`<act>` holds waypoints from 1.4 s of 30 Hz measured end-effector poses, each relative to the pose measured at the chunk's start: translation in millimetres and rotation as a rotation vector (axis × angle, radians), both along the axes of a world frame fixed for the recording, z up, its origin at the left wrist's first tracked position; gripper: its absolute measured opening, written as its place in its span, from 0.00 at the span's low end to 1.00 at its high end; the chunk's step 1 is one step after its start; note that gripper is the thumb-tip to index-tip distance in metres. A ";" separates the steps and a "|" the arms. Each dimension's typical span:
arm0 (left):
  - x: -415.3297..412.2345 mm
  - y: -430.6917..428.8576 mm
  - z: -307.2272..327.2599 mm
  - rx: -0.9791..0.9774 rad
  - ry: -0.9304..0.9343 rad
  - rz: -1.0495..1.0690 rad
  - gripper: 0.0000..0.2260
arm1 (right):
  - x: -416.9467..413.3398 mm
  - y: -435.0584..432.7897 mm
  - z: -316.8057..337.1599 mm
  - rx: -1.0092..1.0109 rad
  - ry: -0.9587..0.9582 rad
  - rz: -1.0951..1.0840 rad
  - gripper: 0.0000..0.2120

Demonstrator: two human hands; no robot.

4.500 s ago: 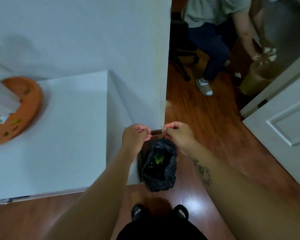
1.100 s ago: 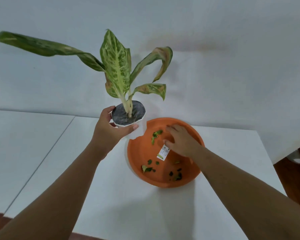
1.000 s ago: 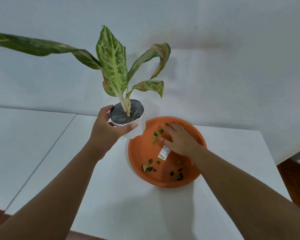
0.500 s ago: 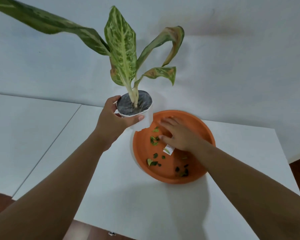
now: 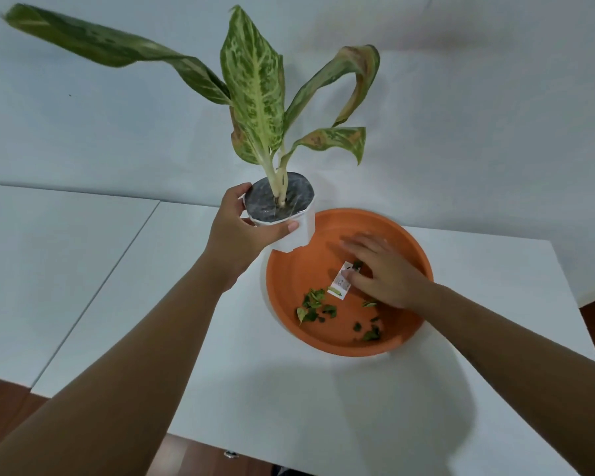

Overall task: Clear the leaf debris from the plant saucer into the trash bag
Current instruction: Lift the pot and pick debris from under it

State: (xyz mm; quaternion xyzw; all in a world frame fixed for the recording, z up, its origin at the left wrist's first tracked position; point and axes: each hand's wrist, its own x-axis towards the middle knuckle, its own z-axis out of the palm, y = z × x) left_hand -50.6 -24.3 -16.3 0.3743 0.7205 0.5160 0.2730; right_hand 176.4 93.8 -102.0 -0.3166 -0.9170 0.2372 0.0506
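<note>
An orange plant saucer (image 5: 289, 280) lies on the white table (image 5: 289, 400). Several green leaf bits (image 5: 315, 305) are scattered in its near half, with more leaf scraps (image 5: 370, 333) to the right. A small white label (image 5: 340, 281) lies in the middle. My left hand (image 5: 241, 235) grips the white pot (image 5: 301, 228) of a leafy plant (image 5: 255, 87) and holds it above the saucer's far left rim. My right hand (image 5: 382, 269) rests palm down inside the saucer, fingers spread over the label and a leaf bit. The trash bag is out of view.
A white wall rises right behind the table. A second white tabletop (image 5: 49, 255) adjoins on the left, with a seam between the two. Brown wood floor (image 5: 4, 403) shows past the near edge and at the far right.
The view has swung from the trash bag on the floor to the table. My left hand has lifted the pot slightly. My right hand has slid toward the saucer's middle, over the label.
</note>
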 end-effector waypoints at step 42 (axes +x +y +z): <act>54.4 21.6 -52.0 -0.019 -0.023 -0.215 0.41 | 52.8 -59.7 2.2 0.105 0.068 -0.166 0.18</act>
